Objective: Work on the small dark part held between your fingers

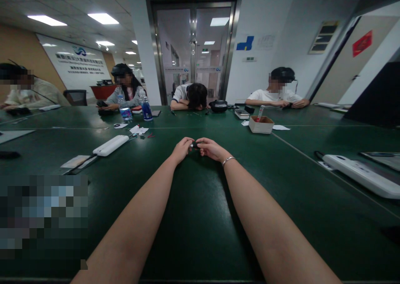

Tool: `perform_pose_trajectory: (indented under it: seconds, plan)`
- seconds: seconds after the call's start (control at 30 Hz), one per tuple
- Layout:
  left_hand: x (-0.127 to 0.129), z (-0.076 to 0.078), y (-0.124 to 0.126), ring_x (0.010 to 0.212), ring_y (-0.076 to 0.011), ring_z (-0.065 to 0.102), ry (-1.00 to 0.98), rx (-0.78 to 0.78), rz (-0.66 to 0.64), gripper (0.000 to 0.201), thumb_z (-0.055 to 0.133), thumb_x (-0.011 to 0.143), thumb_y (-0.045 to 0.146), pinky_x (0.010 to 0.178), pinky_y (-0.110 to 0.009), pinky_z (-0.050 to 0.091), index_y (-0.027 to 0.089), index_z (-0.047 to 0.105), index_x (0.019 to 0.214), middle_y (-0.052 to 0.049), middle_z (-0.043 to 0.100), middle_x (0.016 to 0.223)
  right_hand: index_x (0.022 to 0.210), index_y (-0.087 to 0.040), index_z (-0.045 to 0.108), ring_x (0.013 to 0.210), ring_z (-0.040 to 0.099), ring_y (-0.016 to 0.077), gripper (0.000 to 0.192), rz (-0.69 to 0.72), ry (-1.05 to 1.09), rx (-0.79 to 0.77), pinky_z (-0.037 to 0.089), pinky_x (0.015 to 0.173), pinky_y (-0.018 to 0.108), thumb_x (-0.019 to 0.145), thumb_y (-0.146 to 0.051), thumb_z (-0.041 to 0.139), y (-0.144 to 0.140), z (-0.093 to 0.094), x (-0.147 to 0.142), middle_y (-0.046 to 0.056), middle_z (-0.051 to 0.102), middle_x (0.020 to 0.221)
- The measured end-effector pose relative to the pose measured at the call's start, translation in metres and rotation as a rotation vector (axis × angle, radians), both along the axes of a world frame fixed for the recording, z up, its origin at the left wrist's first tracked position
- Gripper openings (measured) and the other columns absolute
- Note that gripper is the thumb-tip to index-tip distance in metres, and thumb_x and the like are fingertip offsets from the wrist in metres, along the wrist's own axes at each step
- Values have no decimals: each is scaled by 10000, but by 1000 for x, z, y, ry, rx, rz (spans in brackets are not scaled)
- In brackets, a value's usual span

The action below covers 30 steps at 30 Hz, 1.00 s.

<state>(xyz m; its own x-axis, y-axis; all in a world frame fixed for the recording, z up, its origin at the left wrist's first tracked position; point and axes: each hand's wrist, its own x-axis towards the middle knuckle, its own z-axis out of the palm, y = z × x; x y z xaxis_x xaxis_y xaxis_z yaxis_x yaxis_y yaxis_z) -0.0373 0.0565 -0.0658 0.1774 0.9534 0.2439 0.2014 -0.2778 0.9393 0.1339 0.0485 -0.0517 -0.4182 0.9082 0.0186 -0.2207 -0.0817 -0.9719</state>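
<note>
Left hand (181, 149) and right hand (210, 147) both pinch a small dark cylindrical object (195, 145), possibly a pen, above the dark green table (193, 217).

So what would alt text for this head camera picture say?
Two bare hands, left hand and right hand, meet over a green table, pinching a small dark object between them. Other people sit along the far side.

Dark green table (193, 234); glass double door (193, 46); white walls; ceiling light panels (103, 18).
</note>
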Motion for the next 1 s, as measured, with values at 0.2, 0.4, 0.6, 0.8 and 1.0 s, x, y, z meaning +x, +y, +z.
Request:
perform_pose_trajectory:
  seconds: [0.2,0.4,0.6,0.8,1.0]
  plan:
    - [0,2,-2,477,-102,433,25,33,0,254,426,828,313,485,-219,341,167,591,956,29,487,557,905,-154,553,459,495,72,219,-1,7,14,446,452,186,722,-78,647,0,-1,1,-26,560,604]
    - [0,3,-3,467,-99,426,44,23,4,235,441,810,303,478,-215,327,169,603,915,38,469,526,906,-151,546,471,506,75,226,4,12,15,454,465,191,718,-84,653,-1,-1,1,-14,574,629]
    - [-1,2,-2,484,-99,435,51,37,-6,224,457,796,279,486,-218,334,169,613,914,33,492,554,915,-147,542,481,509,74,234,8,10,9,459,472,191,719,-83,654,0,-1,1,-5,584,651]
    - [0,4,-4,494,-98,447,19,9,-11,219,460,800,285,481,-216,341,163,610,903,23,512,589,906,-159,539,482,509,73,234,8,12,-3,460,477,191,720,-90,663,-1,-1,1,-20,575,636]
    - [0,2,-2,483,-97,442,41,30,-13,254,439,823,335,473,-213,337,159,613,882,22,500,555,902,-157,547,483,512,76,241,0,12,-11,456,482,198,713,-96,683,-2,1,1,-22,565,627]
